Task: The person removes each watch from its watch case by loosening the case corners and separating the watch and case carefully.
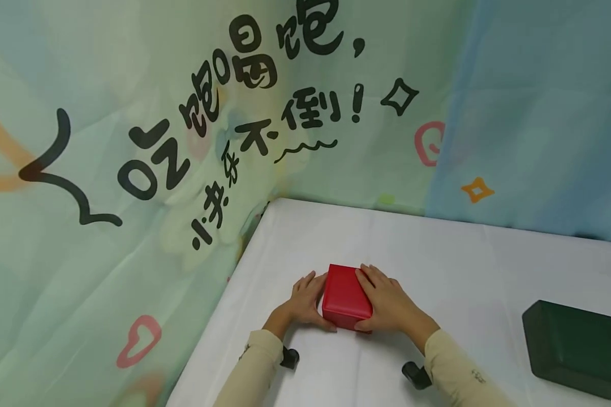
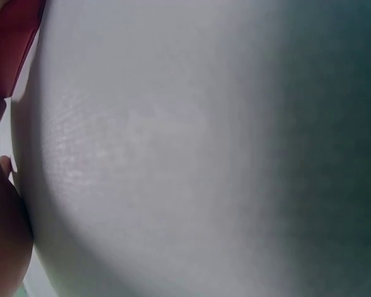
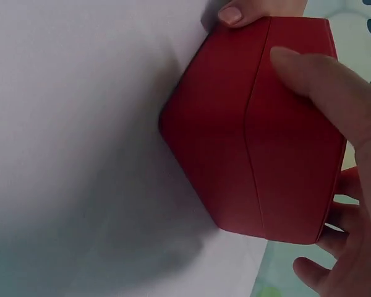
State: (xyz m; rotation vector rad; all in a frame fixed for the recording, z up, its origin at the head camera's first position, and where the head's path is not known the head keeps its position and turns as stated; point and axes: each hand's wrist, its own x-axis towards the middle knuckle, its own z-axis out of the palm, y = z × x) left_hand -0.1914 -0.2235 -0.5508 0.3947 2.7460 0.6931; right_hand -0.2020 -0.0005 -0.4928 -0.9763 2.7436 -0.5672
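A red box (image 1: 345, 291) with a seam line around its side stands near the back left of the white-covered table, between two hands. The left hand (image 1: 305, 302) holds its left side, thumb at the front lower corner and fingers reaching back along the side. From the right, the right hand (image 1: 388, 302) grips it. In the right wrist view the right thumb (image 3: 321, 86) lies across one face of the box, while the other fingers wrap the far side. The left wrist view catches only a corner of the box (image 2: 9, 52) and part of the left hand (image 2: 6, 235).
A larger dark green box (image 1: 580, 350) sits at the right of the white tablecloth (image 1: 463, 271). Printed fabric walls (image 1: 305, 169) with black lettering rise along the left and back edges. Small black devices (image 1: 416, 375) hang under both wrists.
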